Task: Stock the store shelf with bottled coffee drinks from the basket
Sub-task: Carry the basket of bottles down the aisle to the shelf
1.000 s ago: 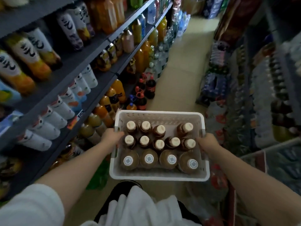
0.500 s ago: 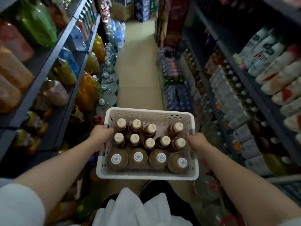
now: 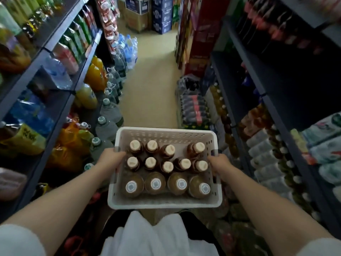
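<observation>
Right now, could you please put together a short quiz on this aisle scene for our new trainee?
1. True or false: both hands are gripping the white basket.
2. How many bottles in the basket have plain cream caps? A) four B) nine C) thirteen
3. Fill in: the four wide bottles with white-ringed lids sit in the row ______ to the person.

Key:
1. True: the left hand holds the left rim, the right hand the right rim.
2. B: four in the far row, five in the middle.
3. Nearest.
</observation>
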Demonstrator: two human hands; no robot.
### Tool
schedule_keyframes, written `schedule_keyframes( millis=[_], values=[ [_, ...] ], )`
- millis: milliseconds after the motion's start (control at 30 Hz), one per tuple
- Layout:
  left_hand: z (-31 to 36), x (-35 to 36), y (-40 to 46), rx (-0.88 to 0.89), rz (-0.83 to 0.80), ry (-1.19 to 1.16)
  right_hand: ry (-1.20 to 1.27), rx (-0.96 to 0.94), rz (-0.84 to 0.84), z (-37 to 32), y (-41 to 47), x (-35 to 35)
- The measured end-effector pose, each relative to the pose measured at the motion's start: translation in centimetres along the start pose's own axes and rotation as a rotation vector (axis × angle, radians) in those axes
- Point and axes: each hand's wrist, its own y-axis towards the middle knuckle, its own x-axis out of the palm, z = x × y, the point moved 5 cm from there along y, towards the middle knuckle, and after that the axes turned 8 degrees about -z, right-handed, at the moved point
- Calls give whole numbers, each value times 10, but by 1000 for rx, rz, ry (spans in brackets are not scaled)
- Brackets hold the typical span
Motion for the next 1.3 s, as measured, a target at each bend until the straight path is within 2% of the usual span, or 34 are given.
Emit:
schedule_keyframes(
  millis=[167, 400, 533, 767, 933, 1033, 1200, 1300],
  values=[
    [81, -2, 86, 3, -16, 20, 51, 16, -3, -80, 69, -19],
    [189, 11, 244, 40, -138, 198, 220, 189, 62, -136, 171, -20],
    [249, 21, 339, 36, -248, 260, 305, 277, 160, -168, 234, -9],
    [329, 18, 464, 27, -283, 370, 514, 380, 144, -223, 312, 30],
    [338, 24, 555, 5, -267, 444, 614, 454, 154, -243, 369, 70],
    [325, 35, 609, -1, -289, 516, 588, 522, 173, -239, 409, 100],
    [270, 57, 717, -27, -324, 558, 547, 610, 150, -230, 494, 166],
    [218, 67, 781, -80, -331, 525, 539, 582, 125, -218, 558, 207]
  ],
)
